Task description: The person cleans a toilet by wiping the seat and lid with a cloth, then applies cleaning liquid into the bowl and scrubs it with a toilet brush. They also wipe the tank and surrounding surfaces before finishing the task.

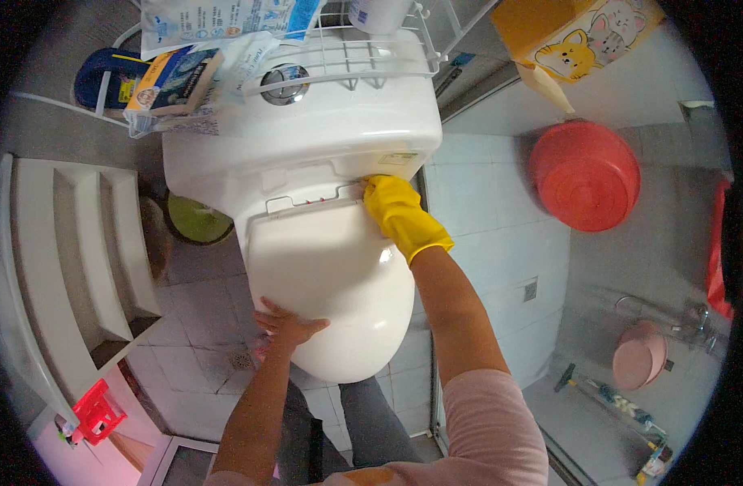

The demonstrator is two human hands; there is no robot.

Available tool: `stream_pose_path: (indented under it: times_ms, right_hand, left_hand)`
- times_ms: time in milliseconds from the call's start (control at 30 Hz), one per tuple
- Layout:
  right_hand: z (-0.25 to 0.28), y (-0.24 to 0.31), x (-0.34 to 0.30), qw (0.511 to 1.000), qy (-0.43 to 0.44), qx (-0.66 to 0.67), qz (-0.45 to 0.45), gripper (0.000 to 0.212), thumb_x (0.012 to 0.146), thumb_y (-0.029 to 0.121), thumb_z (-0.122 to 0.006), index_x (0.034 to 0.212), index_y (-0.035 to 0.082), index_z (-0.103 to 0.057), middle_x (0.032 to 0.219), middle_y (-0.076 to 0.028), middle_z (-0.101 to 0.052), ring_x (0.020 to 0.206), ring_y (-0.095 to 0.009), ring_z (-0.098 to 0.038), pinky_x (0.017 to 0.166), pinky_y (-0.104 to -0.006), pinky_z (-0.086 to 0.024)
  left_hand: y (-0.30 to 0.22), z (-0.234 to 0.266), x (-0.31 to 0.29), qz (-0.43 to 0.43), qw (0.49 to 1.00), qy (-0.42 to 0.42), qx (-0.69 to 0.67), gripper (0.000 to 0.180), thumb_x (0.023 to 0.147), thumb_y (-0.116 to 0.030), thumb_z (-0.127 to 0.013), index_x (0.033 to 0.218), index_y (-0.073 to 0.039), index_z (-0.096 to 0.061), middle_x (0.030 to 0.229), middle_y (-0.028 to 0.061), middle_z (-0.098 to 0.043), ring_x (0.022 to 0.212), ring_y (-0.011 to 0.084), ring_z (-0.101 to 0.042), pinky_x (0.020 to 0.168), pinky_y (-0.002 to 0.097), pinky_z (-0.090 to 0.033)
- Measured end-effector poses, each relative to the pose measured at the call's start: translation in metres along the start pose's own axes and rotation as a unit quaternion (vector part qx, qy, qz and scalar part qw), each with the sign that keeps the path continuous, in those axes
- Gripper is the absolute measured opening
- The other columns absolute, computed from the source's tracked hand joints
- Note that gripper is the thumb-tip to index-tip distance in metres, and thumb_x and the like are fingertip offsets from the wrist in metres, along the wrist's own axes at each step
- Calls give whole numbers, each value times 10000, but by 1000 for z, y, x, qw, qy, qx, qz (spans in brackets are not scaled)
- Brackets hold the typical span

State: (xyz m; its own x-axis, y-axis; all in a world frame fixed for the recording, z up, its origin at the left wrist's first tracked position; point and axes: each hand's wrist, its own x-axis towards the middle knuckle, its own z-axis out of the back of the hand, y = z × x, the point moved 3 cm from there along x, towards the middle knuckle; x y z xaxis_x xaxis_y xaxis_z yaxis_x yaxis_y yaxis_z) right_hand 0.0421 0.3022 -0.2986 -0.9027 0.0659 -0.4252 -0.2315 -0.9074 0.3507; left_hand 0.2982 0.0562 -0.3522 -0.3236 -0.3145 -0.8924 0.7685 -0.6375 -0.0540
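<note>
Pale tiled floor [493, 300] on both sides, bathroom close-packed around the toilet. White stepped shelf unit [84, 259] stands to my left, green basin [200, 217] tucked between it and the toilet, probably to save floor. Red basin [586, 178] rests tilted near the wall at right; pink basin [638, 356] lies farther down, by the tap fittings [697, 320], likely so water is handy.

Toilet lid [331, 283] is down, directly before me, between my legs and the cistern [347, 109]. Wire rack [347, 61] sits over the cistern, carrying packets and a white bottle [379, 14]; the round flush button [285, 84] shows beside its rail, presumably left reachable on purpose.

Left hand [286, 326]: bare, fingers spread, laid at the lid's left edge toward the front, thumb across the top. Looks like bracing rather than gripping; whether fingertips hook underneath, cannot tell.

Right hand [394, 209]: in a yellow rubber glove, fingers curled in at the lid's right rear corner, by the hinge strip. Cannot tell if anything is held within. Glove on this side only, perhaps because this hand does the grubby work.
</note>
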Motion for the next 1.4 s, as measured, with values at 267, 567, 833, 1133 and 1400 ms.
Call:
stream_pose_path:
  times_ms: [267,567,833,1133,1400]
  right_hand:
    - [-3,-36,-13,991,-2,108,-84,354,857,344,-507,1082,99,-626,1027,-182,-638,980,-355,-596,826,-405,-471]
    - [69,44,-118,896,105,410,-137,556,851,362,-620,1286,50,-466,1135,-113,-579,956,-207,-570,807,-340,-478]
    - [79,252,-152,859,-278,92,420,430,736,128,-633,1163,165,-596,1151,-79,-595,835,-295,-592,738,-395,-486]
    - [52,276,-90,887,-326,-104,311,364,791,219,-535,1150,182,-585,1234,-75,-547,838,-316,-581,637,-413,-473]
    - [71,266,-107,884,-291,-38,363,380,777,207,-539,1152,153,-573,1211,-87,-557,845,-336,-589,665,-434,-491]
  left_hand:
    - [-27,22,-28,42,997,61,-13,1531,510,-522,-851,1319,-35,354,1351,346,337,1284,495,288,1021,665,35]
    - [-6,-15,2,14,997,18,-68,1563,488,-503,-870,1292,-77,401,1324,338,385,1273,474,328,1010,684,13]
    - [-14,-7,-10,4,998,3,-61,1538,496,-494,-866,1325,-98,367,1367,343,318,1293,511,255,997,700,-9]
    - [-27,168,-76,-411,813,-288,-294,308,914,-88,-481,1215,-39,-532,1350,175,-430,1278,305,-388,1049,414,-311]
    - [-126,292,-106,-565,718,-405,-17,434,934,-184,-427,1342,-39,-395,1410,160,-364,1327,320,-307,1106,462,-181]
